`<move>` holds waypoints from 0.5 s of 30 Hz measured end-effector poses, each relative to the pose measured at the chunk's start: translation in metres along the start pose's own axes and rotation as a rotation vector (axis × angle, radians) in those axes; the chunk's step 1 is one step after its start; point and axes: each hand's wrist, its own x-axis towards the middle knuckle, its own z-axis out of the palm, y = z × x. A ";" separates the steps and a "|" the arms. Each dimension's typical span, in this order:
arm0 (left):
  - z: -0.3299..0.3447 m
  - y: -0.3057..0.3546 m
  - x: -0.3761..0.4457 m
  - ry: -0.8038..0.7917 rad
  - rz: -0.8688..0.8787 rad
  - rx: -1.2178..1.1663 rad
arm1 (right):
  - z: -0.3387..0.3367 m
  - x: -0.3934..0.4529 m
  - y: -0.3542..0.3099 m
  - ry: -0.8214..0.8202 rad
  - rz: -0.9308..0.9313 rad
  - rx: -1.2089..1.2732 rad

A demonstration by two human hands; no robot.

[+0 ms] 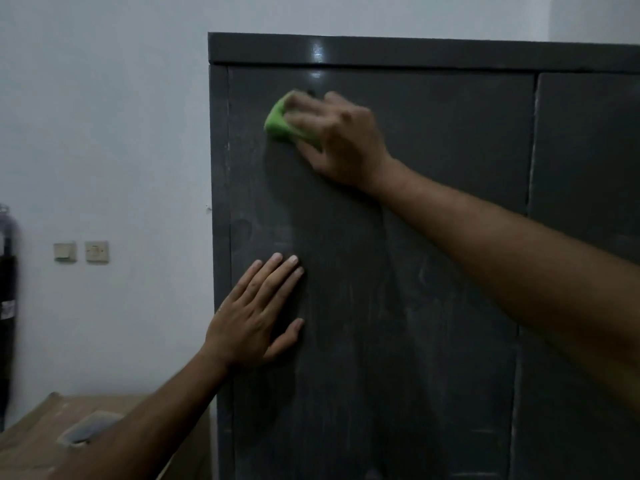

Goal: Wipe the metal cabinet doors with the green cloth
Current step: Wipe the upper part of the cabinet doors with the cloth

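A dark grey metal cabinet fills the right of the view. Its left door (398, 271) shows pale streaks and smudges. A second door (588, 150) lies to the right, past a vertical seam. My right hand (341, 140) presses a folded green cloth (280, 123) against the upper left part of the left door; the hand is blurred and covers much of the cloth. My left hand (256, 317) lies flat on the same door lower down, fingers straight and spread, holding nothing.
A white wall (104, 133) stands left of the cabinet, with two small wall switches (81, 251). A cardboard box (45, 441) sits at the bottom left. A dark upright object (7, 306) shows at the far left edge.
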 end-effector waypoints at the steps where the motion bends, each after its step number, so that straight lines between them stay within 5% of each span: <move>1: 0.000 0.000 0.000 0.009 -0.003 -0.004 | 0.003 0.005 -0.002 0.042 0.157 0.004; 3: -0.001 -0.001 -0.001 0.027 0.003 -0.010 | 0.013 0.001 -0.027 0.075 0.247 0.045; 8: 0.001 -0.001 -0.001 0.062 0.013 -0.025 | 0.009 -0.020 -0.040 -0.183 -0.366 0.136; 13: 0.001 0.000 -0.001 0.050 0.004 -0.016 | 0.014 0.020 -0.022 0.071 0.296 0.039; 15: 0.001 -0.001 -0.002 0.056 0.005 -0.028 | 0.026 0.014 -0.053 0.076 0.255 0.088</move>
